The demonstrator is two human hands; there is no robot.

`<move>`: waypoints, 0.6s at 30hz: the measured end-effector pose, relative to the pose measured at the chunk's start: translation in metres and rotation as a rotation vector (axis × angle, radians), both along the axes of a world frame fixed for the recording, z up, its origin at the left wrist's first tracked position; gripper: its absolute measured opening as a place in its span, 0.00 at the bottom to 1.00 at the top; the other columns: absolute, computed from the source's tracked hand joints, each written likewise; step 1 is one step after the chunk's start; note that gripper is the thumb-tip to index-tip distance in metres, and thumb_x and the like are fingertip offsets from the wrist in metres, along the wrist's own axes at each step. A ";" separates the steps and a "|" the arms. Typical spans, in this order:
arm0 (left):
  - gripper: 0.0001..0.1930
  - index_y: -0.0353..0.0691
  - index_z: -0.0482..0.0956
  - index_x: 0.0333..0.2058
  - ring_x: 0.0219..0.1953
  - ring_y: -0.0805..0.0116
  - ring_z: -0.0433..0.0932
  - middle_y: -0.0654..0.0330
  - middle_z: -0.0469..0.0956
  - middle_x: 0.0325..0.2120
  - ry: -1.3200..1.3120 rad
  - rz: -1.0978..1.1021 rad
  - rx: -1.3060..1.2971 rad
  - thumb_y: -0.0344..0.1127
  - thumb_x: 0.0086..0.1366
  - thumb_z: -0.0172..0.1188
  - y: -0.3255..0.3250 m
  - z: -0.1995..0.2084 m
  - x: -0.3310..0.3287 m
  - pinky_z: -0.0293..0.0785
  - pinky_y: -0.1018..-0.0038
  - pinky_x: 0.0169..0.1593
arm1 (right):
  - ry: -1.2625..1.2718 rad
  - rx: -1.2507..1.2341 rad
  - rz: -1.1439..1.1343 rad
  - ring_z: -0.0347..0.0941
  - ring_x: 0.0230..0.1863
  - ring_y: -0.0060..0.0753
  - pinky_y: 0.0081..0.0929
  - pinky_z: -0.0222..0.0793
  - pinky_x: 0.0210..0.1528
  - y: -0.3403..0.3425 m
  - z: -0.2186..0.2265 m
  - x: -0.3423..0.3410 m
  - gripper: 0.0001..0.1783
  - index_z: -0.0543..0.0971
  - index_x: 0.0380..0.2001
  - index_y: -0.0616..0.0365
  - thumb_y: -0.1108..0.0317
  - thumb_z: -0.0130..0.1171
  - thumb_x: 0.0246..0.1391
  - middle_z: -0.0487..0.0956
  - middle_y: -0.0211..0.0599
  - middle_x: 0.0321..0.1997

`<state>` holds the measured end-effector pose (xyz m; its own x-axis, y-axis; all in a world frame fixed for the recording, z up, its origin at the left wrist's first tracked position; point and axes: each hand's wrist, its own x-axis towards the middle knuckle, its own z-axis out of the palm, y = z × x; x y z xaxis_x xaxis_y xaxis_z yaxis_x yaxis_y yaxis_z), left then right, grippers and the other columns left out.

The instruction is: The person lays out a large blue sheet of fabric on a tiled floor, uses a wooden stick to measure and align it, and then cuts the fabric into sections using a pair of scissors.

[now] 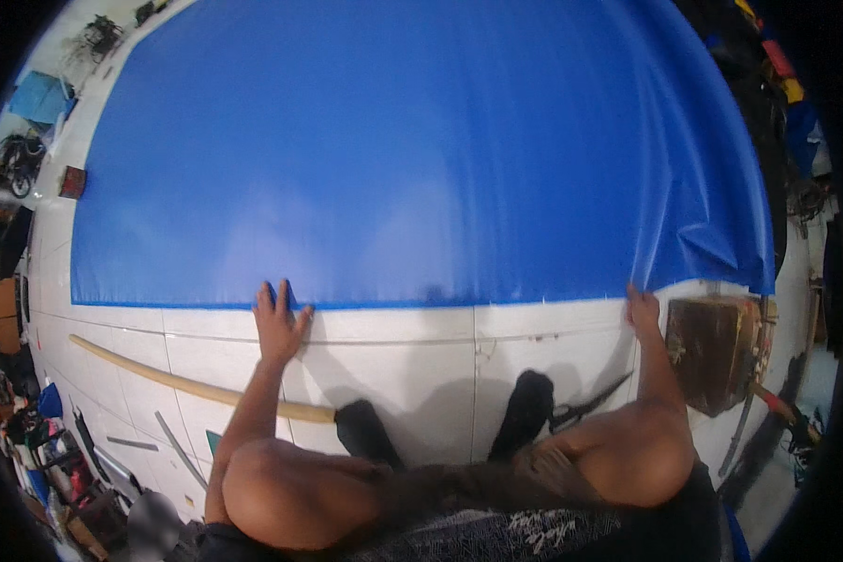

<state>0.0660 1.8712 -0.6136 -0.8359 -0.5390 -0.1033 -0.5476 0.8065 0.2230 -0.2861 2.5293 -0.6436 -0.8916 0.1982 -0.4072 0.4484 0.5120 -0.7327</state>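
Observation:
A large blue plastic sheet (375, 140) lies spread over the white tiled floor, its near edge running almost straight across in front of me. My left hand (279, 323) rests at that edge, fingers apart and fingertips on the blue surface. Farther right, my right hand (642, 306) is closed at the edge, seemingly pinching the sheet between thumb and fingers. Folds rise from that spot, and the sheet's right side is wrinkled and wavy. I squat with bent knees, both feet near the edge.
A long yellowish strip (187, 382) lies by my left foot. Dark scissors (590, 405) are beside my right foot. A worn brown block (712, 351) stands at the right, and a small reddish block (73, 182) touches the sheet's left edge. Clutter (61, 468) lines the left side.

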 end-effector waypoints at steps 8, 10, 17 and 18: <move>0.40 0.42 0.66 0.61 0.65 0.38 0.54 0.35 0.57 0.61 0.174 0.082 -0.040 0.57 0.52 0.64 0.013 0.001 -0.006 0.47 0.43 0.65 | -0.141 0.991 1.427 0.76 0.46 0.49 0.46 0.72 0.46 -0.100 0.165 -0.028 0.28 0.78 0.46 0.57 0.44 0.59 0.53 0.80 0.48 0.40; 0.39 0.42 0.68 0.59 0.63 0.39 0.57 0.35 0.58 0.60 0.228 0.082 -0.004 0.56 0.51 0.64 0.013 0.003 -0.009 0.49 0.43 0.63 | -0.057 0.882 1.574 0.74 0.52 0.49 0.47 0.70 0.52 -0.170 0.187 -0.007 0.31 0.76 0.51 0.55 0.42 0.58 0.53 0.78 0.48 0.47; 0.38 0.36 0.65 0.59 0.58 0.39 0.62 0.38 0.62 0.57 0.518 0.581 -0.115 0.48 0.53 0.66 -0.039 0.013 0.052 0.57 0.50 0.61 | 0.513 0.519 1.412 0.47 0.73 0.54 0.55 0.40 0.71 -0.364 0.079 0.111 0.39 0.65 0.64 0.49 0.38 0.51 0.57 0.56 0.49 0.72; 0.38 0.36 0.64 0.59 0.58 0.40 0.63 0.39 0.62 0.56 0.508 0.709 -0.146 0.48 0.53 0.66 -0.049 0.014 0.071 0.58 0.50 0.60 | 0.530 0.539 1.351 0.45 0.74 0.53 0.56 0.37 0.72 -0.363 0.063 0.120 0.39 0.65 0.65 0.50 0.38 0.50 0.57 0.55 0.49 0.72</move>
<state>0.1371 1.8224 -0.5999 -0.2257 -0.9269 0.3000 -0.7922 0.3539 0.4973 -0.1660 2.1663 -0.5804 -0.5361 -0.8316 -0.1449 -0.7922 0.5549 -0.2541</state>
